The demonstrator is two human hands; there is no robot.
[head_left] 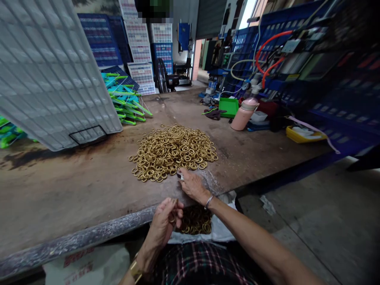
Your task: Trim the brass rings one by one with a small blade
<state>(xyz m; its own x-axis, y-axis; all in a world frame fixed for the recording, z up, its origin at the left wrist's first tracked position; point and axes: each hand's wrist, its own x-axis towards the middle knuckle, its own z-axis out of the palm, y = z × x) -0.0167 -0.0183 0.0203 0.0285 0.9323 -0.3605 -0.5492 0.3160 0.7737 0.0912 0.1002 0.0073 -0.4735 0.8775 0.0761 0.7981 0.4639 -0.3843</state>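
Head view: a heap of brass-coloured rings (175, 148) lies spread on the brown table (97, 186), close to its front edge, with a few loose ones around its border. The right hand (192, 186) rests low at the near side of the heap, its fingertips drawn together beside the closest rings; a small dark and pale item shows at them, too small to identify, and whether a ring is gripped there I cannot tell. The left hand (165, 217) is curled closed just in front of the table edge, with a ring (171, 218) showing between its fingers. The two hands are apart but near each other. Below them, a pale-lined container (227, 227) in front of the person's checked clothing (204, 261) holds more rings, partly in shadow.

A silvery bracelet (209, 201) circles the right wrist and a gold-coloured band (135, 270) the left. On the table's left side stands a large whitish crate (59, 75), with bright green and turquoise plastic pieces (127, 107) behind it. Beyond the heap to the right are dark gloves (214, 114), a green tray (228, 107), a pink bottle (242, 116) and a yellow tray (301, 136). Stacked crates (141, 51) and a black fan (162, 75) stand farther back.
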